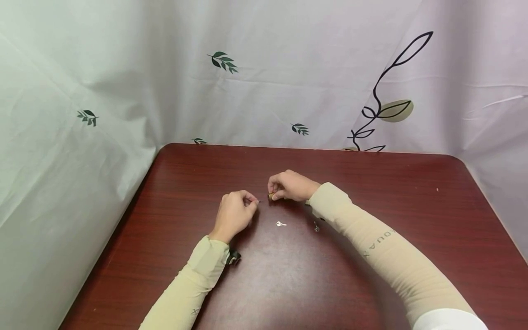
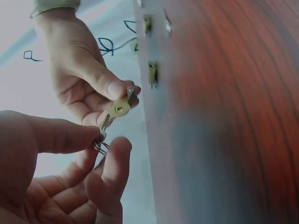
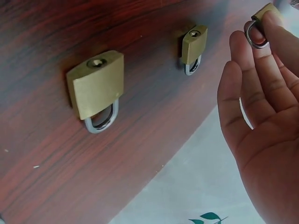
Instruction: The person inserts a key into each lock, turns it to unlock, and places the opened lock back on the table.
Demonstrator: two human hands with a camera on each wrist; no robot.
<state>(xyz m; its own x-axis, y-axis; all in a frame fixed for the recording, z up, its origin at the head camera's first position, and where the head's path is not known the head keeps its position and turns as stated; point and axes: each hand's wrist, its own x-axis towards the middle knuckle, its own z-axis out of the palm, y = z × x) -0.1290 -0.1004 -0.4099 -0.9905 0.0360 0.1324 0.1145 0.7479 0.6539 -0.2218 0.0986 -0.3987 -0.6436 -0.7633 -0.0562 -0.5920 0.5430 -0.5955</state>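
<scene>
In my left hand [image 1: 234,211] a small silver key [image 2: 106,122] is pinched between thumb and finger, with a thin wire ring hanging from its head. My right hand [image 1: 294,185] holds a small brass padlock [image 2: 120,107] between thumb and fingers. Its keyhole faces the key in the left wrist view, and the key's tip is right by the keyhole face. From the right wrist, the padlock's metal shackle [image 3: 257,43] shows below the thumb, while most of the body is hidden. Both hands are above the table, close together.
Two brass padlocks, a larger one [image 3: 97,86] and a smaller one [image 3: 194,46], rest on the dark red wooden table [image 1: 288,284]. A silver key [image 1: 281,224] lies in front of the hands, and another small metal piece [image 1: 316,227] lies near the right forearm. Pale curtains surround the table.
</scene>
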